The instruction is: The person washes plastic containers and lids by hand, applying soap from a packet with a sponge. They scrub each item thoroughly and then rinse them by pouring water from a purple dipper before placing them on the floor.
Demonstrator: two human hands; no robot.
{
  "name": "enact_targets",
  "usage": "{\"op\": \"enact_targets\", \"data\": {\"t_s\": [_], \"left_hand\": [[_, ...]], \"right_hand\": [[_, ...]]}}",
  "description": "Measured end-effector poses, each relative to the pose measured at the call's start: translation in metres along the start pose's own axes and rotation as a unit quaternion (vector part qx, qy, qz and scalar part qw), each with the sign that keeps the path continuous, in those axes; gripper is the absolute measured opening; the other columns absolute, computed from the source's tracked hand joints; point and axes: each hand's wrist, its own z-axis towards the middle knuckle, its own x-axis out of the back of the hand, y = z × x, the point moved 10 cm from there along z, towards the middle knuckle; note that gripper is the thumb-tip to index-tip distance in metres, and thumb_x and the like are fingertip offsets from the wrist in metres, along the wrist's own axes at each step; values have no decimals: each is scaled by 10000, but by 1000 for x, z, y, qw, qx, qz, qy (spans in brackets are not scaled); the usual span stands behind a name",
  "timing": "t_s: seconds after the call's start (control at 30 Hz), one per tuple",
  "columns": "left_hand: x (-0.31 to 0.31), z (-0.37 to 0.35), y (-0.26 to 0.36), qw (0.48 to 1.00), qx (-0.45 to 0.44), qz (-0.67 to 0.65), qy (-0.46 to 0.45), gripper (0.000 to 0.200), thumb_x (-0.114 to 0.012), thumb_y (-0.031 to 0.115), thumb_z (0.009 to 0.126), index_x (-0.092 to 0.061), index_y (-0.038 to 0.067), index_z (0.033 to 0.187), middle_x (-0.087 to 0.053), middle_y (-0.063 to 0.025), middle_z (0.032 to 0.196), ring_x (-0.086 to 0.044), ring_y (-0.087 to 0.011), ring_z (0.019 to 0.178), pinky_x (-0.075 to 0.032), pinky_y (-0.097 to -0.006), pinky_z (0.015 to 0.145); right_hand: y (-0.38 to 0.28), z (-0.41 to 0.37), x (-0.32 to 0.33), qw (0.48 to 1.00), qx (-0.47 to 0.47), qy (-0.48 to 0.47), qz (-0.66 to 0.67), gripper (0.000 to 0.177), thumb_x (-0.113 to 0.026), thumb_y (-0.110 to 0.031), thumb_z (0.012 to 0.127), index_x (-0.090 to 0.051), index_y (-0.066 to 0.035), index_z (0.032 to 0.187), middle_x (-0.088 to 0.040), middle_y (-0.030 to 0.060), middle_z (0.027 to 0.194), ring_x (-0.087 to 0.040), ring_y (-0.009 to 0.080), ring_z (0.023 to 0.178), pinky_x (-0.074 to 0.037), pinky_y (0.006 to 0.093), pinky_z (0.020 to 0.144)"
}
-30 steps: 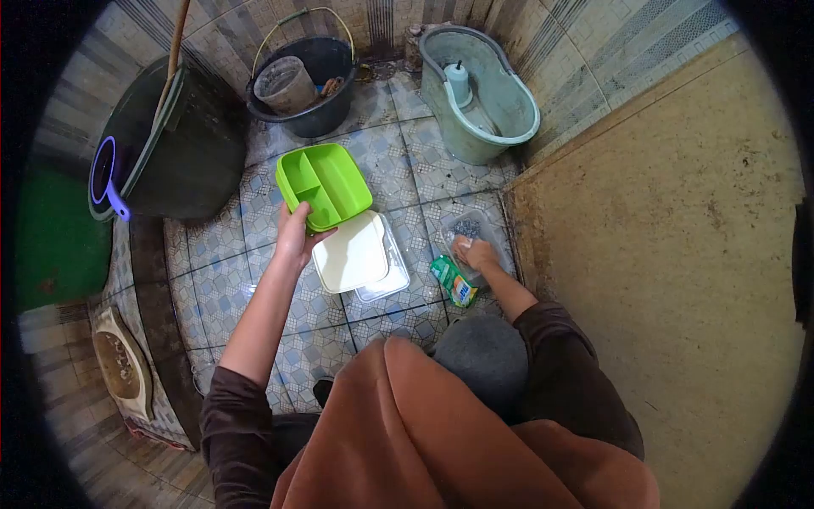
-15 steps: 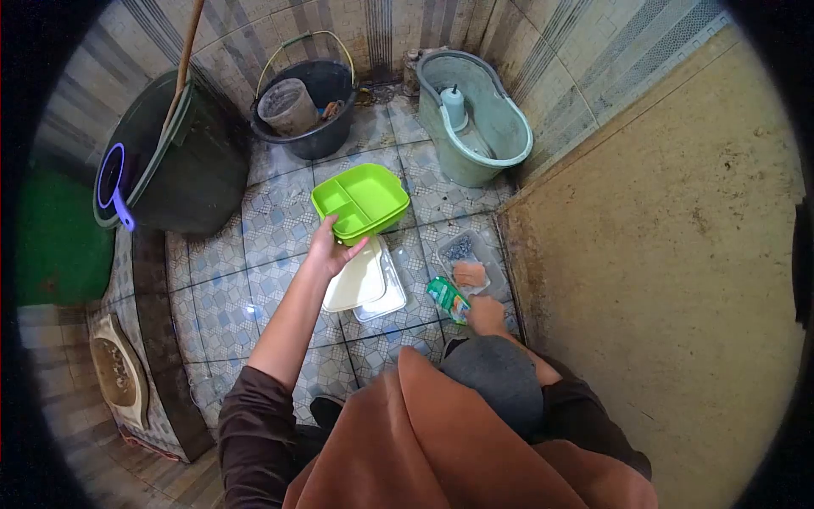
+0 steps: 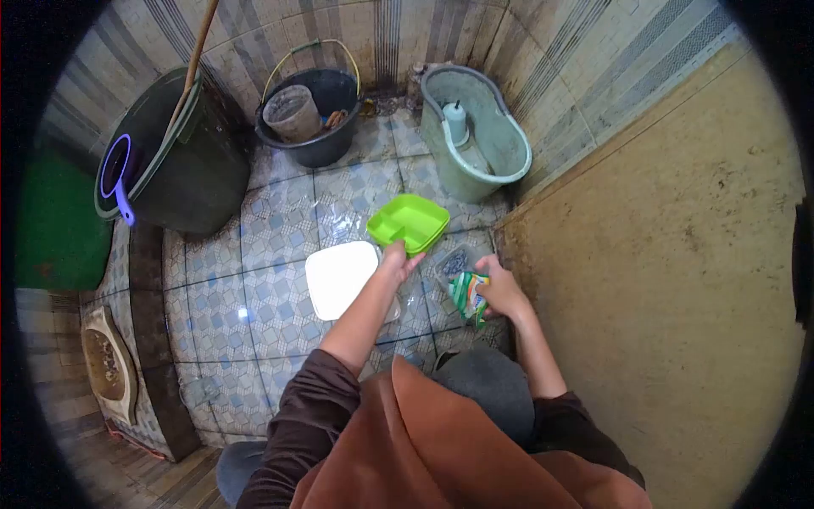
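My left hand [image 3: 397, 261] grips the near rim of a bright green lunch box [image 3: 417, 219] with divided compartments, holding it tilted over the floor. Beside it on the right, my right hand [image 3: 504, 293] is closed on a green and white soap pouch [image 3: 463, 293], which looks crumpled. Partly hidden behind the pouch is a clear plastic tray [image 3: 449, 270] with a dark grey scouring pad [image 3: 459, 260] in it. A white lid [image 3: 341, 280] lies on the tiles to the left, partly under my left forearm, with a clear edge showing beneath.
A large dark bin [image 3: 199, 178] with a purple-handled dipper [image 3: 125, 204] stands at left. At the back are a black bucket [image 3: 318, 153] holding a grey pot and a pale green tub [image 3: 475, 180] with a bottle. A stained panel [image 3: 644, 254] bounds the right.
The green lunch box has moved right and nearer to me in my left hand. My right hand has lifted the soap pouch and shifted forward, beside the box.
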Motion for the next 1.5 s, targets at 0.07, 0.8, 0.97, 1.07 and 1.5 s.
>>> {"op": "enact_targets", "data": {"t_s": [0.07, 0.8, 0.97, 1.07, 1.5], "left_hand": [[7, 20, -15, 999, -35, -7, 17, 331, -308, 142, 846, -297, 60, 1166, -417, -139, 1116, -491, -241, 949, -506, -334, 643], [-62, -90, -23, 902, -231, 255, -261, 376, -465, 229, 825, -405, 20, 1132, -487, -63, 1082, -442, -127, 993, -333, -291, 869], [-56, -77, -33, 817, -263, 455, -236, 359, -558, 152, 771, -442, 26, 1086, -554, -35, 939, -493, -94, 866, -391, -244, 766], [-53, -75, -35, 915, -218, 249, -232, 298, -473, 165, 823, -437, 32, 1086, -556, -86, 947, -510, -159, 868, -370, -274, 802], [-46, -65, -54, 746, -217, 608, -164, 316, -463, 313, 791, -527, 45, 945, -570, -194, 742, -558, -334, 712, -422, -410, 654]], "right_hand": [[-8, -3, 7, 998, 25, 34, 44, 395, -443, -34, 711, -407, -69, 1102, -556, 183, 768, -568, 207, 569, -471, 306, 435], [4, 16, 4, 915, -9, 65, 399, 344, -472, -332, 818, -550, 3, 821, -609, 120, 722, -576, 138, 566, -454, 236, 511], [39, 20, -6, 863, -70, 91, 492, 329, -483, -345, 811, -533, -24, 865, -595, 85, 660, -547, 125, 510, -422, 233, 460], [78, 34, -12, 884, -98, 7, 458, 353, -503, -344, 792, -548, -1, 860, -596, 116, 679, -557, 168, 522, -419, 265, 501], [92, 35, -43, 958, -48, -67, 276, 308, -695, -86, 623, -560, -2, 886, -588, 32, 808, -545, 85, 693, -445, 230, 617]]}}
